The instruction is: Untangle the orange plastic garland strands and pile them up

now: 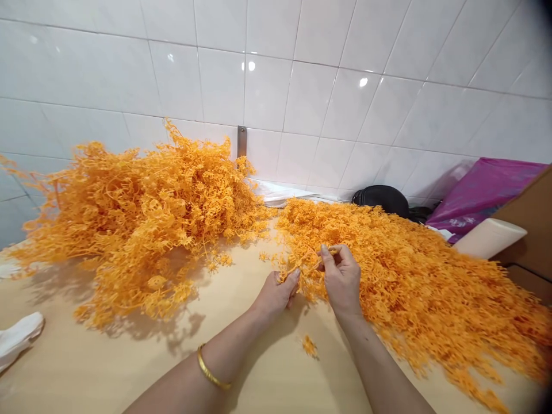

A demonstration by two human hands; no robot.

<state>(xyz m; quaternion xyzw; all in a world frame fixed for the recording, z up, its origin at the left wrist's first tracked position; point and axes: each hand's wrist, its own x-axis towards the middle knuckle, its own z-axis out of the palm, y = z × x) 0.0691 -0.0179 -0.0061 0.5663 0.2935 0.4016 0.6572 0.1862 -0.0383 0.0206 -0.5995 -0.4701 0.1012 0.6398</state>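
My left hand [279, 290] is closed, thumb on top, around the stem of an orange plant sprig [304, 264] with frilly tips. At the sprig's other side my right hand [340, 276] pinches part of it between thumb and fingers. The sprig lies before a low, spread pile of loose orange sprigs [414, 276] to the right, so its outline blends in. To the left rises a taller, bushy heap of orange branches [146, 218]. One small loose tuft [309, 347] rests on the table [241, 356] between my forearms.
White tiles [267, 86] cover the wall behind the table. Along the back are a white cloth [280, 192], a black rounded item [382, 198] and a purple bag [483, 192]. A pale roll [491, 237] lies by a brown board at right. Something white [19, 339] is at left.
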